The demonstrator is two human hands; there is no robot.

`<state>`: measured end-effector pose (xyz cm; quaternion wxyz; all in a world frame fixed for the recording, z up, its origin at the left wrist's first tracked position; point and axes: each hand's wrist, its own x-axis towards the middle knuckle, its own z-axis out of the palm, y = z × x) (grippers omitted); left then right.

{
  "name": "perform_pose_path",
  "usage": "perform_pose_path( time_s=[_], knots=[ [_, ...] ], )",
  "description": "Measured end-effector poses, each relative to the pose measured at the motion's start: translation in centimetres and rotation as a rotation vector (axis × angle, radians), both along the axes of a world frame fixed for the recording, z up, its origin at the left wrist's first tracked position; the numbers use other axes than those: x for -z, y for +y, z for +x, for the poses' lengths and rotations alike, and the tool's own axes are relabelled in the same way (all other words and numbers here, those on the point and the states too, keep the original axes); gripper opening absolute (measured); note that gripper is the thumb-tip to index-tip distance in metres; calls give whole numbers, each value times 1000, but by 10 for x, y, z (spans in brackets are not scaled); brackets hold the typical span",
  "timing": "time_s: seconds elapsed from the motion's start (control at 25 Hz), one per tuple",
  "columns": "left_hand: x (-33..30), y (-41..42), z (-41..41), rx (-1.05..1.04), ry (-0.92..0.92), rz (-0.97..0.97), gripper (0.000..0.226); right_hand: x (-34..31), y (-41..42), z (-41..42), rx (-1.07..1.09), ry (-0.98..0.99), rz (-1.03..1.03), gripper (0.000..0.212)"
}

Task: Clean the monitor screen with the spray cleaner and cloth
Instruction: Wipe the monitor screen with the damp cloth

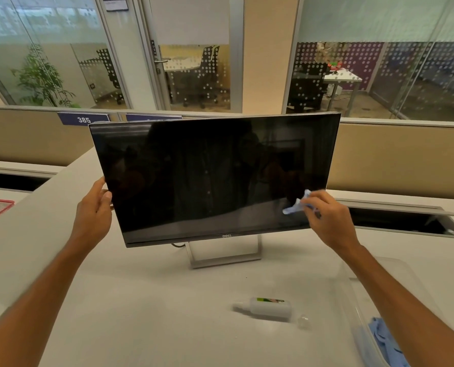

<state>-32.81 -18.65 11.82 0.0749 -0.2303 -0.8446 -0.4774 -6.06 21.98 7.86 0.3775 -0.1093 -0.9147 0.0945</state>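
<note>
Right fingers (316,199): the right hand (331,221) is pinching a small light-blue cloth (296,205) and pressing it against the lower right part of the monitor screen (207,176).
Left fingers (101,193): the left hand (94,210) is gripping the monitor's left edge, thumb at the front, apparently bracing the tilted panel.
Monitor: it is standing on its metal stand (224,256) near the middle of the worktop (141,300), leaning back, the screen dark.
Spray cleaner (269,308): the bottle is lying on its side toward the worktop's near edge, well apart from both hands; a small clear cap (303,321) is lying just beside it.
Progress: judging by the set-down bottle, spraying is likely over and wiping is under way at the lower right; how much of the screen is left I cannot tell.
Hard to make out: reflections are masking any smears; the clear tray (390,274) at the worktop's right edge is faint, and the second blue cloth (382,337) in it is partly hidden by the right forearm.
</note>
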Motion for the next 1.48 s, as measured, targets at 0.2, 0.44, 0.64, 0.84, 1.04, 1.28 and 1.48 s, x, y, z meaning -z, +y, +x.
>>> perform_pose_path(
  time_s=[0.2,0.44,0.64,0.84,1.04,1.28,1.48],
  knots=[
    [-22,12,9,-43,24,17,60,-108,-35,-60,-108,323,92,18],
    [-31,10,9,-34,60,-62,66,-124,-36,-99,-109,185,220,19],
    [-28,8,4,-27,55,-72,66,-49,-48,-87,-191,103,304,16],
    [-18,4,7,-12,67,-132,67,24,-57,-64,-301,-175,323,29],
    [2,-4,18,21,1,-186,72,-65,-70,-81,-274,136,191,20],
    [10,-7,24,36,1,-223,81,-147,-84,-133,-243,178,346,21],
    [9,-8,23,53,-22,-229,88,-103,-88,-140,-242,141,450,25]
  ],
)
